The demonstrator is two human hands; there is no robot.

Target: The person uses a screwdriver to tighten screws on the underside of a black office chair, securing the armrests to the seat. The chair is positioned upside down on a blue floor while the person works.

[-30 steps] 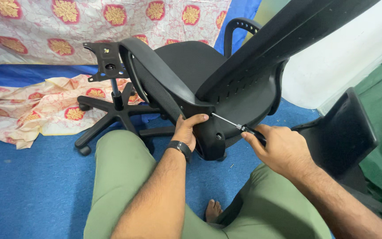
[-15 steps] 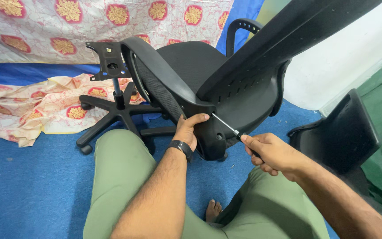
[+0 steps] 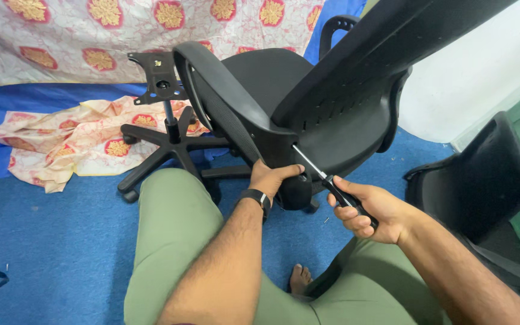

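Scene: A person seated on a blue carpet (image 3: pixel 49 253) works on the upper half of a black office chair (image 3: pixel 332 114), seat and backrest tipped over their knees, underside toward the camera.

Left hand: The left hand (image 3: pixel 272 179) is closed around the lower end of the chair's armrest (image 3: pixel 224 99), fingers wrapped on the plastic where it meets the seat shell. A dark band sits on that wrist.

Right hand: The right hand (image 3: pixel 371 213) is curled in a fist round the black handle of a screwdriver (image 3: pixel 326 177), fingers tight, none spread.

Tool axis: The screwdriver's shaft runs up and to the left from the fist; its tip meets the underside of the seat beside the armrest mount, just above and to the right of the left hand. The exact fastener at the tip is too small to make out.

Key relation: The fixing point lies up and left of the right hand, along the line of the shaft, and touching distance from the left hand, which is the nearer of the two to it.

Surroundings: The chair's star base (image 3: pixel 170 150) with its upright column and mounting plate stands apart toward the far left of the carpet, beside a crumpled floral cloth (image 3: pixel 73 144). A second black seat part (image 3: pixel 482 174) rests at the carpet's right edge.
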